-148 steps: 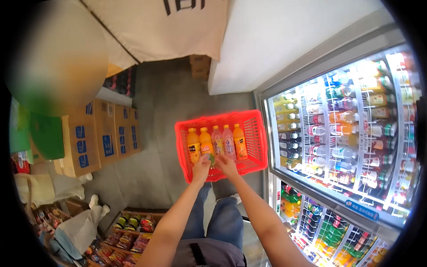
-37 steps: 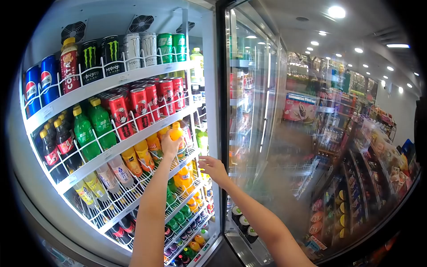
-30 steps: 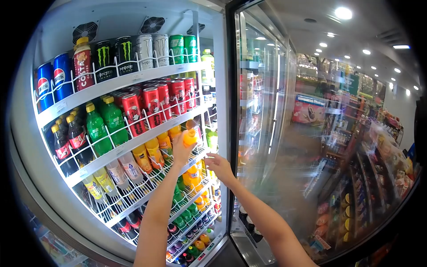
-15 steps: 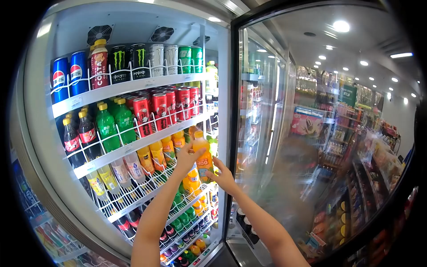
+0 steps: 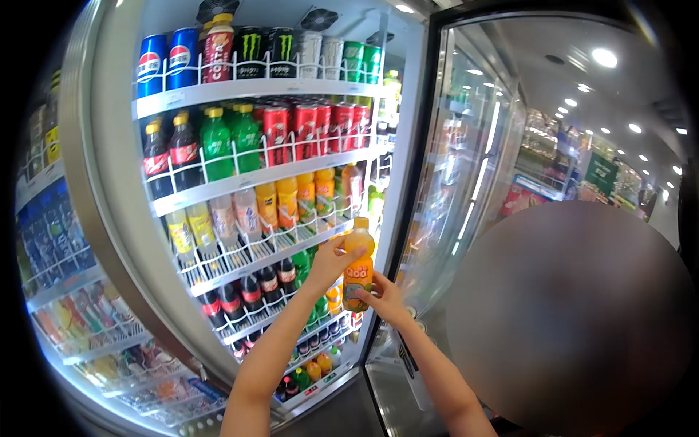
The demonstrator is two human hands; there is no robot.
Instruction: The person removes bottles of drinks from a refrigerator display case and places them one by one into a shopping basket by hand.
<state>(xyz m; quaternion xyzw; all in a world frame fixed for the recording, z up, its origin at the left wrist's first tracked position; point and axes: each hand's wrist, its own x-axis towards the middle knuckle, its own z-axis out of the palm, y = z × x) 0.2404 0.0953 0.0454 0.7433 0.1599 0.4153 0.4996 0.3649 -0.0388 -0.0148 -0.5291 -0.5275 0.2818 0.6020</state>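
An orange juice bottle [image 5: 359, 273] with a yellow cap and a "Qoo" label stands nearly upright between my hands, in front of the open fridge. My left hand [image 5: 332, 262] grips its upper part from the left, thumb across the front. Lower down, my right hand [image 5: 385, 298] closes on the bottle near its base from the right. Behind them, orange drink bottles [image 5: 287, 201] line the third shelf, beside pale pink-labelled bottles [image 5: 224, 217] and yellow-labelled bottles [image 5: 180, 231].
Above are red cans [image 5: 306, 124], green soda bottles [image 5: 216, 142], and a top row with black energy drink cans [image 5: 282, 49]. White wire rails edge the shelves. A glass door [image 5: 466, 146] stands open at right; a blurred round patch hides much beyond it. Another fridge [image 5: 62, 255] is at left.
Both hands have drawn the orange juice bottle away from the shelves, slightly right and lower in view. The camera view has shifted, so the fridge appears higher and further right.
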